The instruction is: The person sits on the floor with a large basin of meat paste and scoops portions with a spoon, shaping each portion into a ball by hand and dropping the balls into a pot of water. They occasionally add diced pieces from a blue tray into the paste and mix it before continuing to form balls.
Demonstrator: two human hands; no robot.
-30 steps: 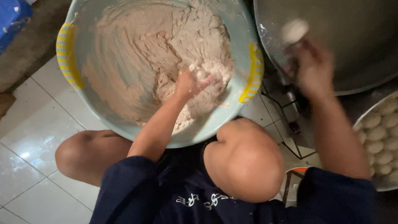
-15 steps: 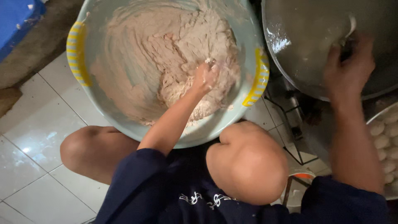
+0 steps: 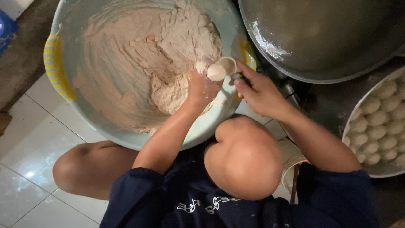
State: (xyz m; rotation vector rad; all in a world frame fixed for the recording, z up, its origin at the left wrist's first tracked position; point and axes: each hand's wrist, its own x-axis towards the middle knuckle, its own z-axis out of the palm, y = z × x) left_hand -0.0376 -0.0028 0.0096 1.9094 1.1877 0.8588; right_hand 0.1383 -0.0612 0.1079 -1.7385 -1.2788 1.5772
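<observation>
Sticky matt dough (image 3: pixel 168 55), smooth plastic basin (image 3: pixel 105 131), probably metal pan (image 3: pixel 320 38), glossy tiles (image 3: pixel 33 139)

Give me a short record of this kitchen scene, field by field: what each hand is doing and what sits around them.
Left hand: squeezes a ball of dough up out of the fist
Right hand: holds a spoon against the ball
Basin: pale blue, yellow handles, holds a mass of pale dough
Pan: large, dark metal, right of the basin
Tray: far right, rows of shaped dough balls
Floor: white tiles
</observation>
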